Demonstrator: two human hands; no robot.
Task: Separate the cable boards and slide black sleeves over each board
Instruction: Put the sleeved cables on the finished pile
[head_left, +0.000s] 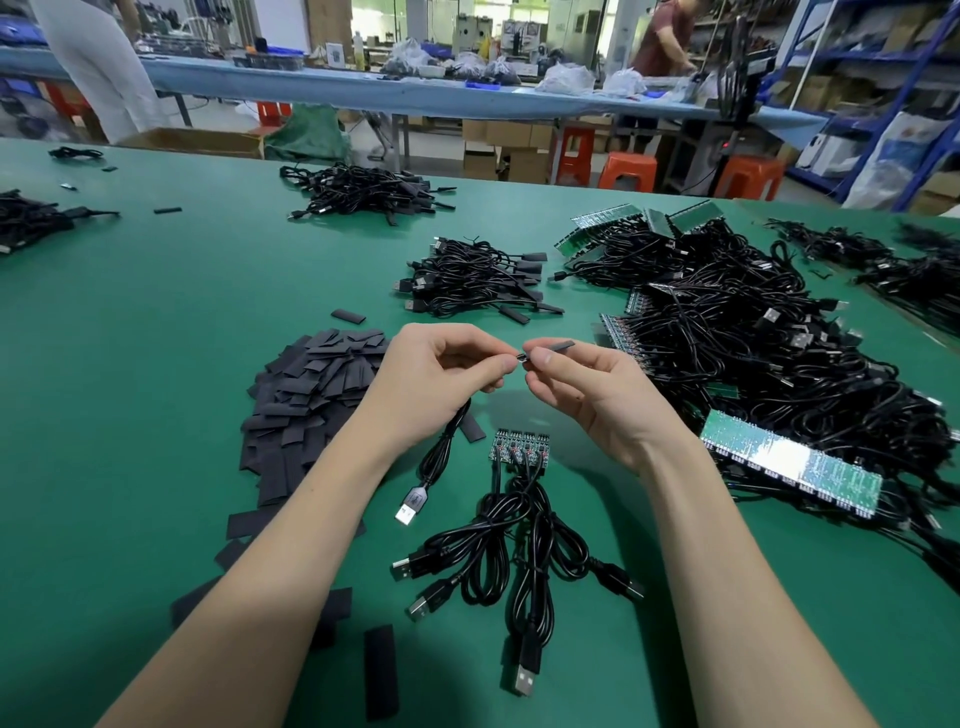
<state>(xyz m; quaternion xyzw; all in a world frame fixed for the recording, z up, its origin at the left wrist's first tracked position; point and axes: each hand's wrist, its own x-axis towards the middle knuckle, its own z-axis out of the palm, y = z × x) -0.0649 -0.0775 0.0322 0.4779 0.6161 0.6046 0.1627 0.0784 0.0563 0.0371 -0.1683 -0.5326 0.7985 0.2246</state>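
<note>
Sleeve lies horizontal, pinched by right hand, pointing right.

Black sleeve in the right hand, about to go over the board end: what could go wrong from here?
1. The flat black sleeve is pinched only at its near end by the right hand; it may buckle or snag on the small board end held by the left hand.
2. The thin black cable dangles from the left grip with its silver USB plug on the green mat; a tug could catch the coiled cables of the joined green board strip.
</note>
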